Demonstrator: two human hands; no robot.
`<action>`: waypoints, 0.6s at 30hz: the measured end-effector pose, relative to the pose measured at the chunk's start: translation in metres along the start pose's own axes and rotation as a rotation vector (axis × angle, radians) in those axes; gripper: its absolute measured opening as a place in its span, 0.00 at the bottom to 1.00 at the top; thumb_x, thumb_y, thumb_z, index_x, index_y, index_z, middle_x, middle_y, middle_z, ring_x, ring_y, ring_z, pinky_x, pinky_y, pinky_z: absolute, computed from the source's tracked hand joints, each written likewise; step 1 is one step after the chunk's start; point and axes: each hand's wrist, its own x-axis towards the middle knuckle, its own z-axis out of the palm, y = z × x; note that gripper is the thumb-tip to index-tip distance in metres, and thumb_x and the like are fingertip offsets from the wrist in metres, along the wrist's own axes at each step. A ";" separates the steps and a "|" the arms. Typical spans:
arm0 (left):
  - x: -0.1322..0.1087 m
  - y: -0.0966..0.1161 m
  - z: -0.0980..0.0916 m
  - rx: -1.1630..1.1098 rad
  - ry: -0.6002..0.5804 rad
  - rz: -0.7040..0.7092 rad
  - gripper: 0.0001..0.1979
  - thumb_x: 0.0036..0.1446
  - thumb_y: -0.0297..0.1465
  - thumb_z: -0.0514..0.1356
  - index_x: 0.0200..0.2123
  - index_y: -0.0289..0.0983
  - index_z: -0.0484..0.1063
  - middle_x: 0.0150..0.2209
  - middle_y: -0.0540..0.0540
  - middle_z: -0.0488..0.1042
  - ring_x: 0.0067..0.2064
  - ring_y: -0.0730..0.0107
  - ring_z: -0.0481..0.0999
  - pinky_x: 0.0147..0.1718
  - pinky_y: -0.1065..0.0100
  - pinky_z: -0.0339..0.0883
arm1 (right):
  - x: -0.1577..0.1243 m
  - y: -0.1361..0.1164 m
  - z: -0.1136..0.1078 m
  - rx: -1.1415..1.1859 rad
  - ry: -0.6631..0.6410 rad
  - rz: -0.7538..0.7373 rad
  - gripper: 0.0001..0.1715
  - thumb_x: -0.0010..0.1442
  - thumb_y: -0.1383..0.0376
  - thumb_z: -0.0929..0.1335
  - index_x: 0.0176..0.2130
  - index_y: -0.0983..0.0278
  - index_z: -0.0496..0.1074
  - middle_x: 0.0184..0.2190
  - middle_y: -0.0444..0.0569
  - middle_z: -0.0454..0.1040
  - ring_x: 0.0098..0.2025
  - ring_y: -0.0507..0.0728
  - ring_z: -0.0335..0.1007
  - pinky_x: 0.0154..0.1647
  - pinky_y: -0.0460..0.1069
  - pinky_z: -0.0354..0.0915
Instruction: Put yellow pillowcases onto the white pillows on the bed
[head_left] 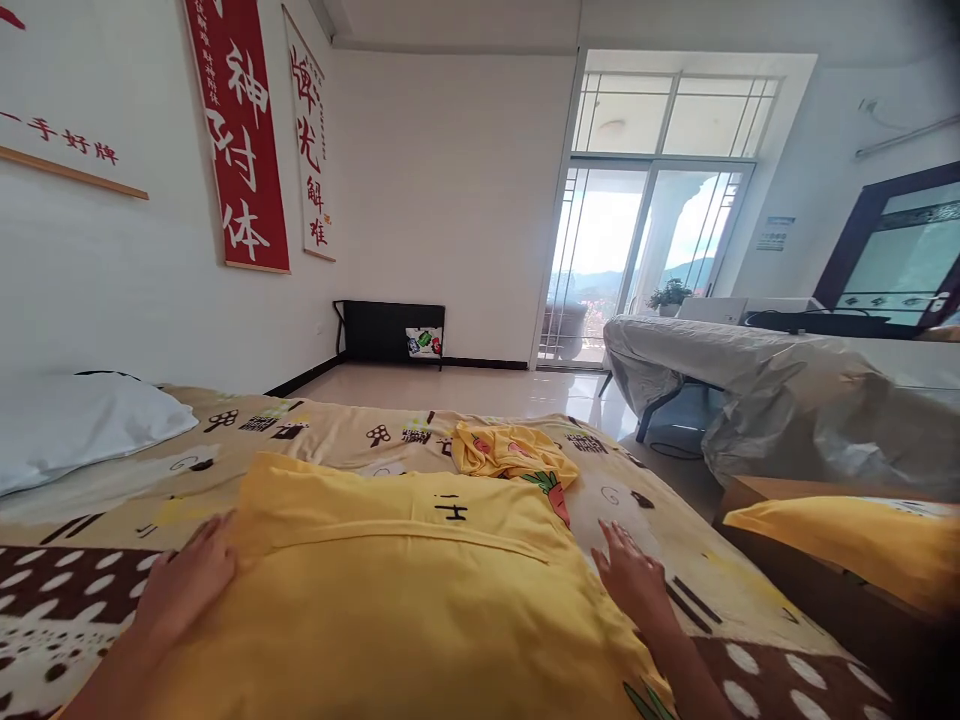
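A yellow pillow (420, 610) lies in front of me on the bed, its cover showing carrot prints at the right side and a small dark mark near the top. A seam or flap edge runs across its upper part. My left hand (196, 565) rests against the pillow's left edge, fingers stretched forward and partly hidden. On the other side my right hand (630, 570) is beside the right edge, its fingers spread and holding nothing. Beyond the pillow lies a crumpled yellow cloth (514, 450) with carrot prints.
A patterned blanket (337, 425) covers the bed. At the left sits a white pillow (90, 425). To the right, another yellow pillow (847, 535) sticks out of a cardboard box (772, 488). Behind it stands a table under plastic sheeting (690, 345). A black folded frame (375, 330) leans near the far wall.
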 end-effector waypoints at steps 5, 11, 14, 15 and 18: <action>0.025 0.117 -0.065 0.011 -0.019 0.337 0.29 0.59 0.23 0.38 0.63 0.30 0.54 0.65 0.37 0.56 0.66 0.61 0.54 0.60 0.51 0.49 | -0.002 -0.112 -0.086 0.169 0.119 -0.400 0.28 0.65 0.63 0.58 0.62 0.67 0.57 0.63 0.58 0.60 0.66 0.61 0.51 0.63 0.61 0.46; 0.059 0.220 -0.018 -0.084 -0.233 0.366 0.23 0.60 0.30 0.43 0.51 0.35 0.70 0.54 0.37 0.72 0.56 0.54 0.70 0.55 0.48 0.58 | 0.014 -0.242 -0.052 0.304 -0.095 -0.662 0.23 0.67 0.53 0.57 0.51 0.61 0.69 0.53 0.50 0.72 0.57 0.59 0.63 0.61 0.57 0.50; 0.073 0.183 0.033 -0.096 -0.287 0.308 0.25 0.62 0.37 0.40 0.49 0.37 0.73 0.52 0.39 0.74 0.55 0.53 0.71 0.55 0.46 0.59 | 0.032 -0.220 -0.003 0.272 -0.180 -0.585 0.24 0.67 0.54 0.55 0.49 0.59 0.72 0.53 0.50 0.73 0.57 0.60 0.64 0.60 0.60 0.52; 0.079 0.161 0.049 -0.096 -0.293 0.290 0.26 0.62 0.37 0.40 0.51 0.38 0.72 0.54 0.40 0.73 0.57 0.54 0.69 0.55 0.46 0.59 | 0.041 -0.201 0.012 0.260 -0.196 -0.531 0.24 0.67 0.56 0.54 0.51 0.60 0.71 0.55 0.52 0.71 0.59 0.62 0.62 0.61 0.63 0.49; 0.102 0.095 0.083 -0.097 -0.242 0.242 0.26 0.59 0.36 0.43 0.53 0.34 0.71 0.58 0.37 0.68 0.61 0.50 0.63 0.57 0.41 0.54 | 0.071 -0.137 0.046 0.224 -0.232 -0.368 0.26 0.67 0.59 0.53 0.56 0.62 0.68 0.60 0.56 0.64 0.64 0.65 0.54 0.63 0.70 0.41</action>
